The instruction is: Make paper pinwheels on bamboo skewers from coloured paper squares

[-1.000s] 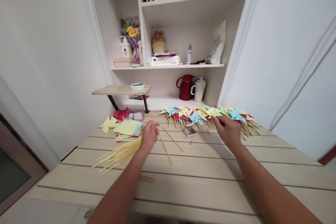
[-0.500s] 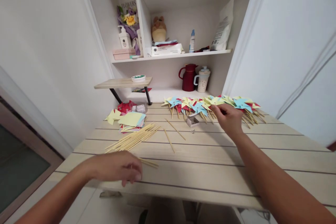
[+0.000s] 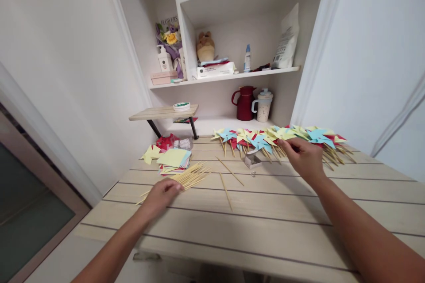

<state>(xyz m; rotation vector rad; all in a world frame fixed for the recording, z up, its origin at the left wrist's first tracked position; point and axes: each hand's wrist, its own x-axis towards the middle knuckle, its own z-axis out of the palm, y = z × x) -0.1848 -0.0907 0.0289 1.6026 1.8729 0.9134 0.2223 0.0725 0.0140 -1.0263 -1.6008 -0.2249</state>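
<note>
My left hand (image 3: 161,193) rests on the pile of thin wooden sticks (image 3: 194,176), its thumb and fingers closed around some of them; the hand covers part of the pile. At the back right, my right hand (image 3: 304,157) is closed in a pinch at a light yellow paper pinwheel (image 3: 282,132) in the row. More pinwheels, among them a blue one (image 3: 260,142), lie side by side with their sticks toward me. Two loose sticks, one of them nearer me (image 3: 226,191), lie mid-table.
A small open box (image 3: 253,160) stands before the pinwheels, with tiny shiny bits (image 3: 253,173) beside it. Stacked coloured paper sheets (image 3: 174,158) and a clear container (image 3: 183,143) are at left. A small raised stand (image 3: 164,112), red jug (image 3: 245,104) and lidded cup (image 3: 264,105) are behind.
My left hand has moved up and away from the table's front edge onto the stick pile. My right hand stays at the pinwheels. The view has shifted a little.
</note>
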